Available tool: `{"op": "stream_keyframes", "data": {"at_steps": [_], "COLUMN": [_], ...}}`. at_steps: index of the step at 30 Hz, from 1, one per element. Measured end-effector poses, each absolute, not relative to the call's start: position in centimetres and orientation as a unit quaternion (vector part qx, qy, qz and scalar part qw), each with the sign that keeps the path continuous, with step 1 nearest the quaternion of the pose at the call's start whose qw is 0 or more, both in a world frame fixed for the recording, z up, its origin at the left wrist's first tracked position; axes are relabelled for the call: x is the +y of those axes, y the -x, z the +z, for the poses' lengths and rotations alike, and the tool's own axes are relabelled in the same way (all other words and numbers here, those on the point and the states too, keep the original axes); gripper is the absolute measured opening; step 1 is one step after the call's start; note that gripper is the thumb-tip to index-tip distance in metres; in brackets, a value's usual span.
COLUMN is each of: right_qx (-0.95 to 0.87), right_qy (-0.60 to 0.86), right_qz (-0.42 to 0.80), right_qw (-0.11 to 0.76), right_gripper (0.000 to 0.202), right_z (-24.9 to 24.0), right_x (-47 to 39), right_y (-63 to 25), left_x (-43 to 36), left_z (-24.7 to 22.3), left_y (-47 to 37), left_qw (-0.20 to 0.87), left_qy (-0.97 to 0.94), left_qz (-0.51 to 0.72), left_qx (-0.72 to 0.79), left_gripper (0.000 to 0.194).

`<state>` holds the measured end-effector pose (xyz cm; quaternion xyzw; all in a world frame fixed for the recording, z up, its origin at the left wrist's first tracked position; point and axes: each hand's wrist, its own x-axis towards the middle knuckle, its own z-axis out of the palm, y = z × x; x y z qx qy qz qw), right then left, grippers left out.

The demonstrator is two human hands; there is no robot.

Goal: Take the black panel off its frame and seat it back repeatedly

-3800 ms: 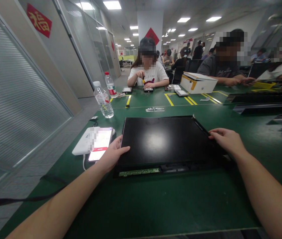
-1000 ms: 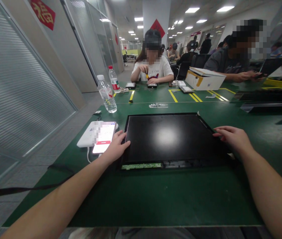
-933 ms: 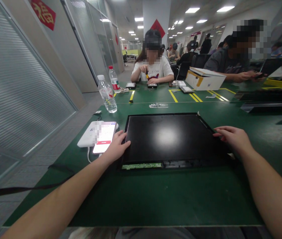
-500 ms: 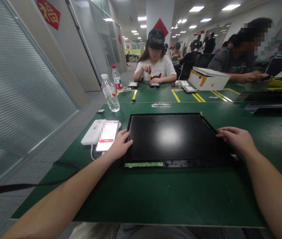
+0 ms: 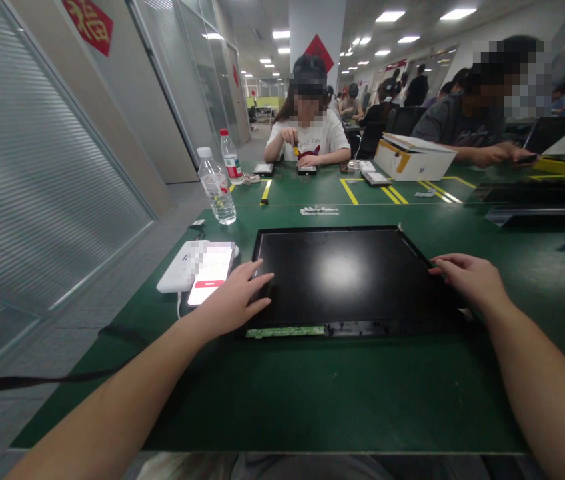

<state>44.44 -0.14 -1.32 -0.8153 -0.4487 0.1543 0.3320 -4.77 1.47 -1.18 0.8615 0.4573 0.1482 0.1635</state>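
Bracing the black panel, probably against shifting, the right hand pinches its three-o'clock edge; the left hand is spread over the nine-o'clock edge.

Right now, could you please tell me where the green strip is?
In the head view, the green strip lies along the near edge of the black panel, toward its left end.

The green tabletop carries 1 black panel in the middle, 2 bottles far left, 1 white box far right.
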Motion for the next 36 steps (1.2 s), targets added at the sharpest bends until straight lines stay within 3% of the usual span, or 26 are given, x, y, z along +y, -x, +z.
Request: {"op": "stream_keyframes", "data": {"at_steps": [8, 18, 36], "right_qx": [-0.449, -0.438, -0.44], "right_qy": [0.82, 0.825, 0.825], "right_qz": [0.149, 0.156, 0.16], "right_qw": [0.322, 0.322, 0.317], "right_gripper": [0.035, 0.034, 0.036], "right_z": [-1.0, -0.8, -0.9], "right_x": [-0.3, -0.2, -0.4], "right_y": [-44.2, -43.8, -44.0], "left_x": [1.4, 1.0, 0.1], "left_z": [0.2, 0.0, 0.6], "left_y": [5.6, 5.5, 4.9], "left_qw": [0.211, 0.266, 0.253], "left_qy": [-0.888, -0.888, -0.909], "left_qz": [0.069, 0.093, 0.073], "left_qx": [0.403, 0.364, 0.323], "left_gripper": [0.057, 0.054, 0.047]}}
